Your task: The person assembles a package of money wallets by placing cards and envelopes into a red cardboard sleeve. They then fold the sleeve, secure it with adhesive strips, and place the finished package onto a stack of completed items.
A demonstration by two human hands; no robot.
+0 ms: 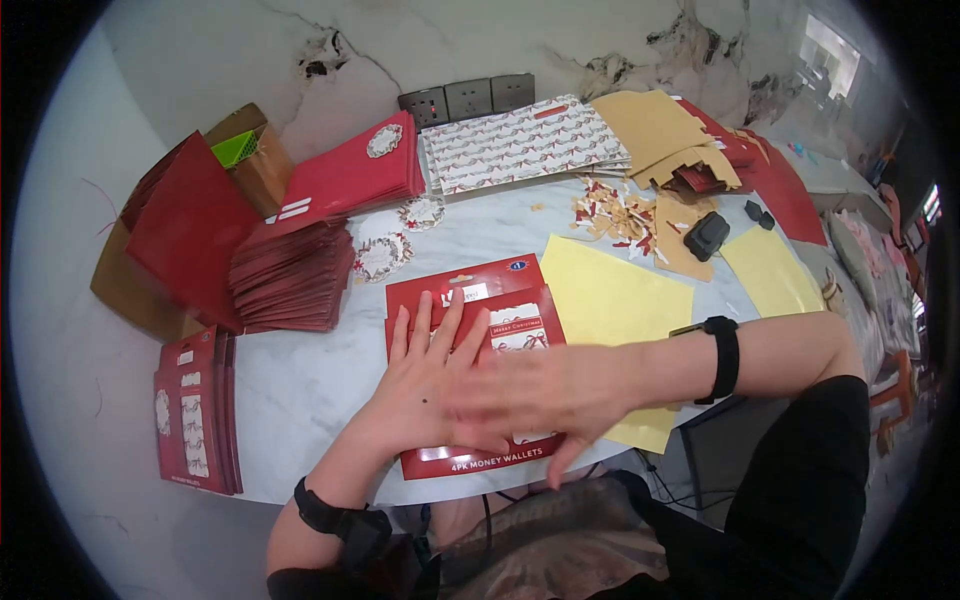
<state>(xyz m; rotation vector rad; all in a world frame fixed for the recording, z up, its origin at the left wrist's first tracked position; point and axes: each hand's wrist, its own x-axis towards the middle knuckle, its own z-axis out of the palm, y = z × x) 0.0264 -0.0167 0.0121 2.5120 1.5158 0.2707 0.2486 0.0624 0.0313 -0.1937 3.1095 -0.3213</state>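
A red money wallet pack [425, 467], printed "4PK MONEY WALLETS", lies on the table in front of me. White patterned pieces show through its front, one marked "Merry Christmas". My left hand [405, 385] rests flat on the pack's left half, fingers spread toward the far edge. Across the middle reaches my right hand [560, 385], blurred by motion, its fingers stretched out and thumb apart. It overlaps the left hand and hides much of the pack; whether it touches the pack cannot be made out. Yellow sheets [630, 300] lie just to the right.
Folded red wallets [290, 275] stand stacked at left beside a cardboard box [120, 285]. More finished packs [190, 420] stand at the left edge. Behind are patterned sheets [520, 145], tan card pieces [650, 125], paper scraps [610, 215] and a black object [706, 236].
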